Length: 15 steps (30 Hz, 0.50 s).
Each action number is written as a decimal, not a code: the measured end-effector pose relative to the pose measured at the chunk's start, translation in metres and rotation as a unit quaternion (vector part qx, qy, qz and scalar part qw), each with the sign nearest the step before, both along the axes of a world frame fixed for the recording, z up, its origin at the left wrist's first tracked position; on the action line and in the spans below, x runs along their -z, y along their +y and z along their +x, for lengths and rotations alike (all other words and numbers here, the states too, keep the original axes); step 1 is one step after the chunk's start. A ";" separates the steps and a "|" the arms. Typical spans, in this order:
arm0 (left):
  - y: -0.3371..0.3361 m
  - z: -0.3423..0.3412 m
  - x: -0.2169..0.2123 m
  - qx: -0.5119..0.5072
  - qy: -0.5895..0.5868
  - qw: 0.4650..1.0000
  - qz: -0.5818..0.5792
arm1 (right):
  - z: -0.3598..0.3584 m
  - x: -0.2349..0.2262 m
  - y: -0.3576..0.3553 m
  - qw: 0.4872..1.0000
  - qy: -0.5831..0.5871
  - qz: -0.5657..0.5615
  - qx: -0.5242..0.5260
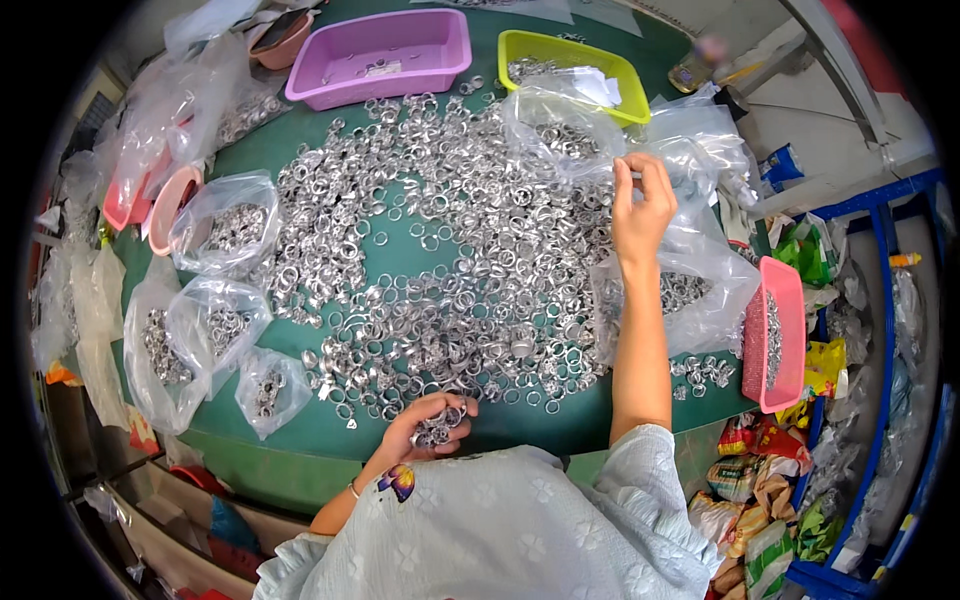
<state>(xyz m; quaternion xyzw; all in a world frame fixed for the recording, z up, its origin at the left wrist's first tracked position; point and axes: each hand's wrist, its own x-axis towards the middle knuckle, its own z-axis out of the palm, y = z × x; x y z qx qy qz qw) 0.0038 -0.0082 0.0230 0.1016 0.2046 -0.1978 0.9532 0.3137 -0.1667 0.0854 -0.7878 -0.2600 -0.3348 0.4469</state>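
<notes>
My left hand is near the table's front edge, palm up, its fingers curled round a cluster of silver rings. My right hand is raised over the right side of the table, thumb and fingertips pinched together. Whatever it pinches, if anything, is too small to make out. Beside those fingertips is a clear plastic bag with rings in it. Between and beyond my hands spreads a wide heap of silver rings on the green table. Another clear bag of rings lies beside my right forearm.
A purple basin and a yellow-green basin stand at the back. Several bags, including a small bag of rings, line the left side. A pink basket sits at the right edge, near a blue rack.
</notes>
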 end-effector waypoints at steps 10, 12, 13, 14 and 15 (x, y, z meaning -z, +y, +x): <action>0.002 0.000 0.007 0.011 -0.010 1.000 -0.003 | 0.025 0.003 0.001 0.938 0.315 -0.041 -0.138; 0.004 -0.001 0.006 -0.004 -0.010 1.000 -0.003 | 0.009 0.016 0.008 0.944 0.239 -0.210 -0.093; 0.003 -0.001 0.006 -0.008 -0.012 1.000 -0.006 | 0.001 0.021 0.010 0.933 0.197 -0.293 -0.065; 0.003 0.000 0.006 -0.013 -0.005 1.000 -0.001 | -0.006 0.024 0.015 0.942 0.176 -0.282 -0.038; 0.002 0.001 0.006 -0.010 -0.004 1.000 -0.006 | -0.011 0.027 0.016 0.949 0.157 -0.274 -0.009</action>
